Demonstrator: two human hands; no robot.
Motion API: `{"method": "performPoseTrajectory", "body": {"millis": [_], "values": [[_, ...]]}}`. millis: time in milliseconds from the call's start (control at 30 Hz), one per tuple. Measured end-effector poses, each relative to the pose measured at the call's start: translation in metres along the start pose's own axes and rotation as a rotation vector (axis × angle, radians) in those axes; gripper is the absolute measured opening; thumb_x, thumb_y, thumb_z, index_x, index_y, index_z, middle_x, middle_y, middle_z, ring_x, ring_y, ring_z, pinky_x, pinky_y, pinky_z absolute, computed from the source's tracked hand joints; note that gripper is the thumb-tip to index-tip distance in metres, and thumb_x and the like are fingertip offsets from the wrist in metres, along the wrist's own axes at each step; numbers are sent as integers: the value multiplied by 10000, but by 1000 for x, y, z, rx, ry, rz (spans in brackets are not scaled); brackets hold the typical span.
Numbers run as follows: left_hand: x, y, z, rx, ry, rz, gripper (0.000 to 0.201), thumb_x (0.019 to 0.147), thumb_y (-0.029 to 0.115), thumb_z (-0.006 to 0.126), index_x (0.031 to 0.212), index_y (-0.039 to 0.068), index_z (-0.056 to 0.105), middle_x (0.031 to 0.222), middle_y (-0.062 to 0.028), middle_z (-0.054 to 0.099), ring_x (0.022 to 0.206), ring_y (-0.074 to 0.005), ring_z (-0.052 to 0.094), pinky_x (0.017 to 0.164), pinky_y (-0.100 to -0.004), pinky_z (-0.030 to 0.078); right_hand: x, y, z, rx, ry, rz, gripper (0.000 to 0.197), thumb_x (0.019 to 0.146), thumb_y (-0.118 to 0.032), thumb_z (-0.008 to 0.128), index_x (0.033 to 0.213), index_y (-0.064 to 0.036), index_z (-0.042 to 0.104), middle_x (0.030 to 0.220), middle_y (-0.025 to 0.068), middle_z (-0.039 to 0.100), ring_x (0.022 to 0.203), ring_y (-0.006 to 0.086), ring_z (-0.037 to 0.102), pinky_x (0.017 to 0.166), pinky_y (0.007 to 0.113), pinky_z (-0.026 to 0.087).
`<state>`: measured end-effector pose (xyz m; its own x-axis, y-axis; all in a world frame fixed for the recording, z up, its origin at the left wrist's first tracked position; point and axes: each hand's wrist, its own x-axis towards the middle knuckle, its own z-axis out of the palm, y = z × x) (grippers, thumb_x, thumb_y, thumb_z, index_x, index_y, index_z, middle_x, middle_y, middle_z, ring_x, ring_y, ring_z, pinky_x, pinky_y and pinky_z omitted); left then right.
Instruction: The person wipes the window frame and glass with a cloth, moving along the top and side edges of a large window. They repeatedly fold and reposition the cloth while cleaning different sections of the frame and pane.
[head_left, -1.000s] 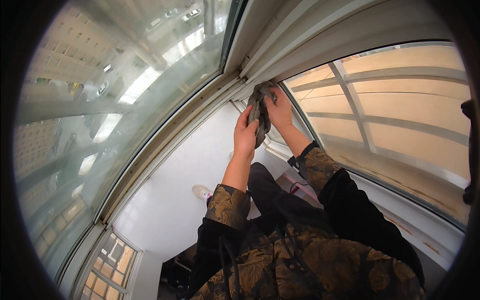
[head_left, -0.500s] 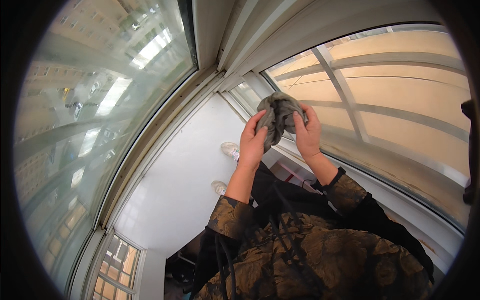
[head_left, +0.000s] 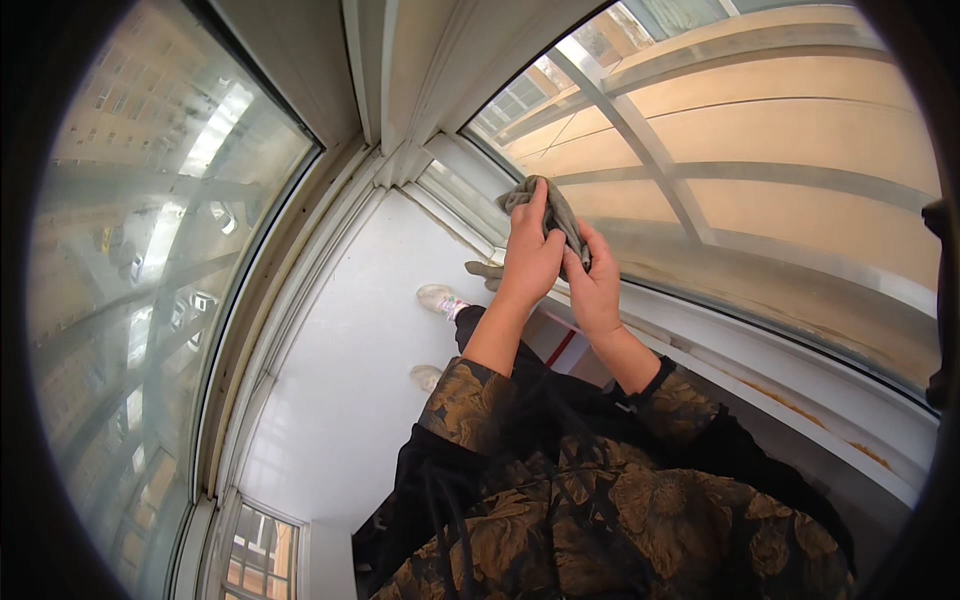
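Between my two hands is a crumpled grey-green cloth (head_left: 572, 228), held up near the lower left corner of the right-hand window (head_left: 740, 160). My left hand (head_left: 533, 255) presses on the cloth from above, its index finger stretched along it and the other fingers bent around it. My right hand (head_left: 597, 290) pinches the cloth's lower edge, thumb and fingertips close together. One end of the cloth (head_left: 484, 270) hangs out below my left hand. Parts of both palms and the cloth's underside are hidden.
I stand on a white sill (head_left: 330, 330) in pale shoes (head_left: 437, 298). A large window (head_left: 150, 250) on the left looks down on parked cars and buildings. White frame posts (head_left: 400, 80) meet in the corner ahead. A dark object (head_left: 935, 300) sits at the right rim.
My hands have come closer together, and the cloth went from a loose spread bundle to a tighter, folded one with an end hanging down. The view has shifted towards the right-hand window.
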<state>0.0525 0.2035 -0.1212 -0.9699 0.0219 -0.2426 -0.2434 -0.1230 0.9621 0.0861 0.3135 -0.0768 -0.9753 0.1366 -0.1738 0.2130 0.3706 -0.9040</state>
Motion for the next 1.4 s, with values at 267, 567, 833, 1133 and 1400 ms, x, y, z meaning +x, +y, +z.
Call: {"method": "performPoseTrajectory", "body": {"millis": [267,567,833,1133,1400], "values": [[-22,22,15,-15,-53,129,635,914,49,532,1547,25,473,1369,-212,517,1281,-381,531,1134,-398,406,-20,-7,-17,-66,59,-56,459,979,-25,623,1428,23,538,1373,162,583,1257,264,573,1095,368,444],[-60,-36,-5,-166,-84,-166,501,932,125,622,1423,26,609,1331,-167,630,1254,-298,603,1099,-371,449,-36,36,-5,-263,-68,4,592,890,-113,749,1413,32,513,1318,134,615,1208,215,592,1051,347,467],[-113,-88,-45,-477,20,-305,439,970,71,586,1404,40,639,1338,-100,681,1214,-186,629,1068,-307,468,-38,58,-35,-110,35,162,324,885,-16,623,1201,37,667,1109,56,697,1053,136,625,959,296,497],[-100,-110,-20,-294,-94,-170,588,989,72,595,1562,32,468,1522,-151,550,1393,-230,518,1165,-333,383,-28,109,-4,-737,31,-289,602,850,80,606,1442,22,510,1539,229,424,1416,431,451,1172,462,399],[-85,-106,-41,-477,-96,-252,648,997,51,598,1611,30,389,1596,-142,469,1440,-216,464,1190,-330,354,17,115,51,-885,-39,-639,566,926,13,557,1489,30,496,1570,261,436,1412,446,476,1182,466,407]]}}
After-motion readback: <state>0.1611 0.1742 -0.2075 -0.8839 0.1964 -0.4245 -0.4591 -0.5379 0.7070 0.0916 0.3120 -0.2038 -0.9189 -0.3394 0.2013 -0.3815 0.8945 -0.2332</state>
